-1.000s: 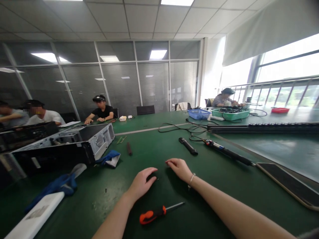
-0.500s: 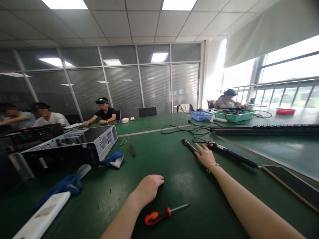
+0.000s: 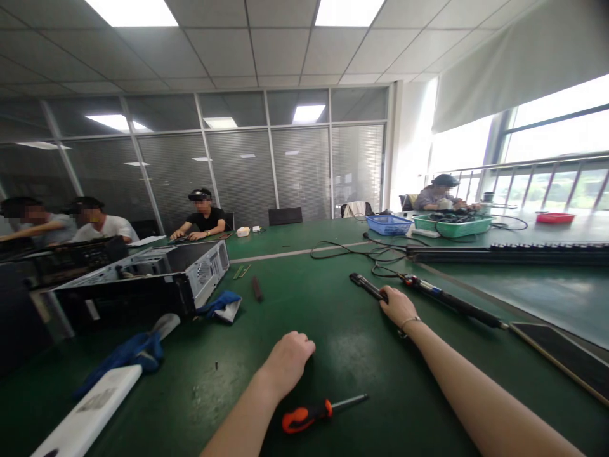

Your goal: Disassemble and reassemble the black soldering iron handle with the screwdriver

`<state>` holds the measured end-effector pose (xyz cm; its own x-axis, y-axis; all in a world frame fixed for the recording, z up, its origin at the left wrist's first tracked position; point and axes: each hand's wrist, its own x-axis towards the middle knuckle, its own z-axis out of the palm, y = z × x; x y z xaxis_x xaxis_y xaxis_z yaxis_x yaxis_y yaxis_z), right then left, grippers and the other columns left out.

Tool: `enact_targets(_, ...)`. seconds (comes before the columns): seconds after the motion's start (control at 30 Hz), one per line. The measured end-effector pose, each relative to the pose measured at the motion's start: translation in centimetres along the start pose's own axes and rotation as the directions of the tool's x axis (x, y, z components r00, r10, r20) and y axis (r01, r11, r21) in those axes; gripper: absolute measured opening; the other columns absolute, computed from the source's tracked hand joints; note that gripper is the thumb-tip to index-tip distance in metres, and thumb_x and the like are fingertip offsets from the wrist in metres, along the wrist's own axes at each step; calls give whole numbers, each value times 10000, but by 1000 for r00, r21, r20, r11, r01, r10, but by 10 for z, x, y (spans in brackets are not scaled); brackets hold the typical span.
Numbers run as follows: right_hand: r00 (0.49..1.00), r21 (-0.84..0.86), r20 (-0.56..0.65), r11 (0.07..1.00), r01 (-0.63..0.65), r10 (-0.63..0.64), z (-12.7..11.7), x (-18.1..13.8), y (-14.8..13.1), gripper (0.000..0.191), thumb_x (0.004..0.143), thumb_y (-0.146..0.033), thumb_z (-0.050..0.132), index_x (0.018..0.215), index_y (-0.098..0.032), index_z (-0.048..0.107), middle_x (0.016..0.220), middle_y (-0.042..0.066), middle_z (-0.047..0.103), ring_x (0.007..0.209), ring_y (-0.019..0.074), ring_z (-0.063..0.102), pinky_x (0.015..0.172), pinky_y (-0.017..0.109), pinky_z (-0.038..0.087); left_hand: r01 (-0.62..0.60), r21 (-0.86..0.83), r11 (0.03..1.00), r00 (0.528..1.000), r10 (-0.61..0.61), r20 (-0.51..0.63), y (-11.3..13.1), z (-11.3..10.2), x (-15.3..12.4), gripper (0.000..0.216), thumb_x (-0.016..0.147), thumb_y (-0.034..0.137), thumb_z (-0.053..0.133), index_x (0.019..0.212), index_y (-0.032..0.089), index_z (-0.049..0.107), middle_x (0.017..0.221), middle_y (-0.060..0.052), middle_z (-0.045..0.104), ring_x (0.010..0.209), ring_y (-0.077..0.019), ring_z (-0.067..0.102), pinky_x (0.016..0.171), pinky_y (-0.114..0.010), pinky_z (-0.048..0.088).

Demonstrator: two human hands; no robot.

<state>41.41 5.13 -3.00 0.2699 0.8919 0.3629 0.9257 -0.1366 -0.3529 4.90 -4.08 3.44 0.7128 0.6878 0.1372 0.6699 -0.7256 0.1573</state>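
Observation:
My right hand is closed around the near end of a black flashlight, which lies on the green table. Its far end sticks out past my fingers. Beside that hand, to the right, lies a black corded electric screwdriver, untouched. My left hand rests on the table with its fingers curled in, and nothing shows in it. Just in front of my left forearm is an orange-and-black screwdriver, its metal shaft pointing right.
An open computer case stands at left, near blue gloves and a white slab. Green memory sticks and a brown bar lie mid-table. Blue and green baskets stand at back right. Several people sit around.
My right hand has gone from spread fingers over the flashlight to a closed grip on it. The fingers of my left hand have curled in more. The view has shifted slightly.

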Motion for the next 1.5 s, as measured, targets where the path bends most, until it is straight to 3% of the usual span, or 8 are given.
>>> enact_targets(0.2, 997, 106, 24, 992, 66, -69, 3, -1, -5, 411, 721, -166, 504, 1116, -181, 614, 1089, 97, 644, 986, 225, 593, 857, 306, 430, 14, -23, 1000, 1000, -13, 22, 2, 0, 1, 219, 915, 139, 437, 945, 163, 654, 957, -69, 627, 876, -187, 591, 773, -306, 470)
enact_targets(0.4, 972, 272, 87, 943, 190, -220, 2, -8, -26, 451, 686, -156, 496, 1109, -205, 645, 1097, 48, 669, 1017, 213, 600, 937, 320, 421, 54, -119, 991, 998, -50, 34, -1, -8, -4, 192, 887, 248, 510, 978, 200, 672, 985, -51, 623, 899, -190, 590, 785, -305, 480)
enact_targets(0.5, 940, 370, 130, 895, 248, -315, -1, -15, -42, 447, 680, -163, 503, 1097, -210, 658, 1060, 31, 687, 983, 204, 617, 928, 322, 436, 58, -187, 981, 995, -43, 87, -6, -11, -7, 189, 809, 244, 605, 982, 227, 678, 1005, -30, 621, 919, -192, 589, 793, -290, 480)
enact_targets(0.7, 844, 532, 212, 782, 324, -493, -12, -33, -74, 433, 668, -163, 533, 1074, -206, 678, 1032, 16, 700, 946, 184, 629, 913, 306, 450, 91, -228, 969, 993, -72, 91, -11, -8, -4, 237, 836, 141, 492, 922, 220, 699, 987, -22, 650, 872, -160, 616, 783, -265, 487)
enact_targets(0.87, 726, 664, 309, 686, 297, -614, -24, -41, -90, 439, 646, -166, 585, 1074, -187, 681, 1012, 30, 700, 927, 203, 626, 895, 329, 455, 6, -188, 982, 1000, -1, 28, -9, -2, 1, 256, 813, 113, 488, 894, 202, 713, 929, -30, 686, 845, -162, 628, 814, -267, 473)
enact_targets(1.1, 608, 722, 414, 651, 234, -677, -36, -45, -97, 450, 638, -219, 665, 1087, -184, 675, 1011, 24, 692, 916, 205, 617, 860, 322, 465, -43, -200, 979, 999, 43, -6, -5, -4, 0, 274, 788, 96, 487, 902, 200, 714, 910, -29, 699, 853, -166, 628, 825, -262, 460)
enact_targets(1.33, 560, 769, 439, 616, 171, -703, -35, -42, -90, 481, 616, -306, 743, 1077, -185, 682, 1000, 21, 689, 921, 204, 608, 877, 319, 455, -7, -256, 967, 999, 17, 39, 4, -11, -2, 260, 715, 157, 578, 945, 172, 699, 882, -38, 663, 715, -145, 601, 652, -218, 467)
enact_targets(1.5, 540, 763, 463, 626, 161, -703, -41, -43, -90, 504, 596, -340, 761, 1075, -202, 687, 1019, 17, 690, 945, 205, 614, 906, 324, 453, -28, -230, 973, 998, 42, 55, 6, -8, 1, 235, 750, 144, 523, 860, 186, 726, 889, -38, 672, 761, -154, 609, 732, -241, 475)
